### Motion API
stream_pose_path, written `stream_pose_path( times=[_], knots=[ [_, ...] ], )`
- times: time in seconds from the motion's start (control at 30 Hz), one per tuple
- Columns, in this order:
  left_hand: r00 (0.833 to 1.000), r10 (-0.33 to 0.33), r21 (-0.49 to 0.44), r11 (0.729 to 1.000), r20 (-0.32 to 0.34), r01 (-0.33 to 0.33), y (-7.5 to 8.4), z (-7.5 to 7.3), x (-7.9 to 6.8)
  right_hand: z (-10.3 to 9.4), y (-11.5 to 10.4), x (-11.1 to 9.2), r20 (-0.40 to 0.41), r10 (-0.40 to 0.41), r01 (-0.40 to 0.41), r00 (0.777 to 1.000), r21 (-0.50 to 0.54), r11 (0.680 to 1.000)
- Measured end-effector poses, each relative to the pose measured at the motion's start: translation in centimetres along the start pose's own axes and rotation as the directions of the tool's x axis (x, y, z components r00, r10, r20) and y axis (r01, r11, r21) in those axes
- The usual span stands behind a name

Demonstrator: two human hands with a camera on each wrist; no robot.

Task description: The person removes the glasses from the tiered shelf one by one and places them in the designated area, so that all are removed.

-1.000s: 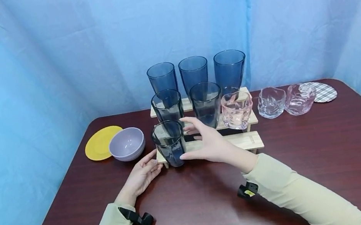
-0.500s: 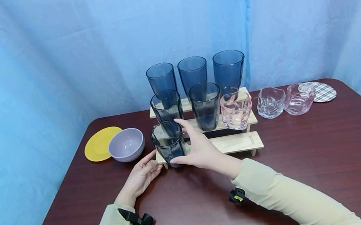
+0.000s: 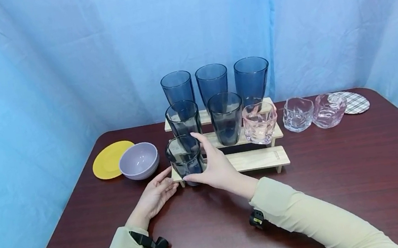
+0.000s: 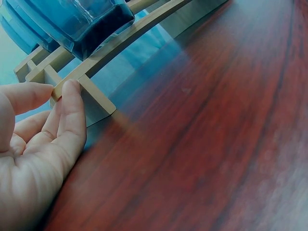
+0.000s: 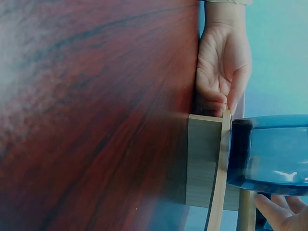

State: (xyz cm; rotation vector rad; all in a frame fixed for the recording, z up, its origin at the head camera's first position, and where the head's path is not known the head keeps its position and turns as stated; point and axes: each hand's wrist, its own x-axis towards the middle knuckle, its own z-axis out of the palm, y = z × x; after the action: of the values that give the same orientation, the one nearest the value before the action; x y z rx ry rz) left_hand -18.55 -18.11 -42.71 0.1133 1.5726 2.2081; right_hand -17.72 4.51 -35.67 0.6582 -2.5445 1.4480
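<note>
A dark grey-blue drinking glass (image 3: 184, 157) stands upright at the left end of the lowest tier of a light wooden stepped stand (image 3: 254, 160). My right hand (image 3: 219, 170) grips it from the right, thumb across its lower front and index finger up by the rim. In the right wrist view, fingertips (image 5: 264, 204) show close against the glass. My left hand (image 3: 156, 197) pinches the left end of that lowest tier between thumb and fingers. The left wrist view shows this hand (image 4: 48, 130) at the board's corner, just above a stand leg.
Two tall dark glasses (image 3: 227, 119) and a pink-tinted tumbler (image 3: 260, 125) fill the middle tier; several tall blue glasses (image 3: 251, 77) stand on top. Left are a purple bowl (image 3: 139, 162) and a yellow plate (image 3: 108, 161). Right are two wavy tumblers (image 3: 298, 115) and a checked disc (image 3: 356, 102).
My right hand has moved left onto the front glass, its thumb now across the lower front. The left hand keeps its place at the stand.
</note>
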Motion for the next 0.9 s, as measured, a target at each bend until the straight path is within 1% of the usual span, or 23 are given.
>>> stream_pose_path(
  times=[0.23,0.4,0.63,0.9],
  knots=[
    [1.0,-0.002,0.005,1.0,-0.001,0.003,0.04,-0.03,-0.04,0.07,0.28,0.06,-0.018,-0.01,0.01,1.0,0.007,1.0],
    [1.0,-0.005,0.003,1.0,-0.003,0.005,0.0,-0.09,-0.07,0.02,0.33,0.12,-0.013,-0.012,0.012,1.0,0.019,1.0],
    [1.0,0.001,-0.016,1.0,0.013,-0.001,0.04,-0.02,-0.02,-0.24,0.36,0.02,0.003,-0.013,0.013,1.0,0.038,0.999],
    [1.0,0.005,-0.019,1.0,0.018,-0.005,0.08,0.01,-0.01,-0.35,0.51,-0.13,0.0,-0.01,0.01,1.0,0.049,0.999]
  ],
)
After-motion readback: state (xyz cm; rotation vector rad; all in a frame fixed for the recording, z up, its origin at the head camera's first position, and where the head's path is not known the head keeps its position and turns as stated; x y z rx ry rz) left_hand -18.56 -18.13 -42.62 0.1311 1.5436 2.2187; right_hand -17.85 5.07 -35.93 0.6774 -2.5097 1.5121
